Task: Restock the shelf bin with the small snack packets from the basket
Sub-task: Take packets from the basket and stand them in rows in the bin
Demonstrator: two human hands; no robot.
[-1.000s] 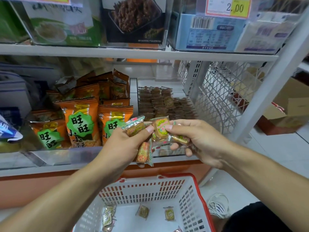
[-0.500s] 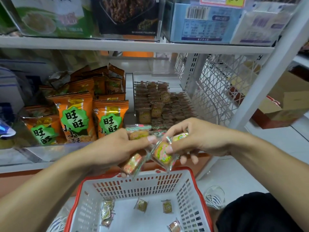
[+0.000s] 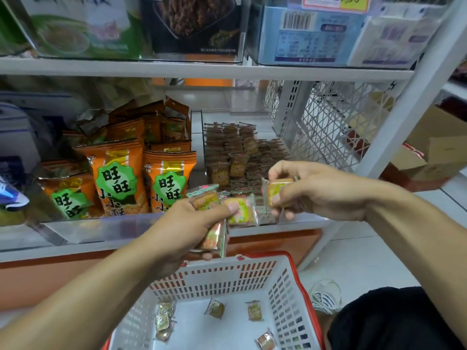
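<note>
Left hand [image 3: 187, 223] grips several small colourful foil snack packets [image 3: 240, 210] | right hand [image 3: 310, 190] pinches one | clear plastic shelf bin [image 3: 298, 221] lies just ahead, nearer your right hand | red-rimmed white basket [image 3: 283, 286] below holds more.

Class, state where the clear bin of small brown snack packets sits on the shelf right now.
In the head view, the clear bin sits mid-shelf, right of the orange snack bags, left of the white mesh panel, behind both hands.

Basket [image 3: 290, 281], 6 o'clock: cut by bottom edge | price tag [image 3: 336, 2], 12 o'clock: cropped | bin packets [image 3: 235, 157]: print illegible
</note>
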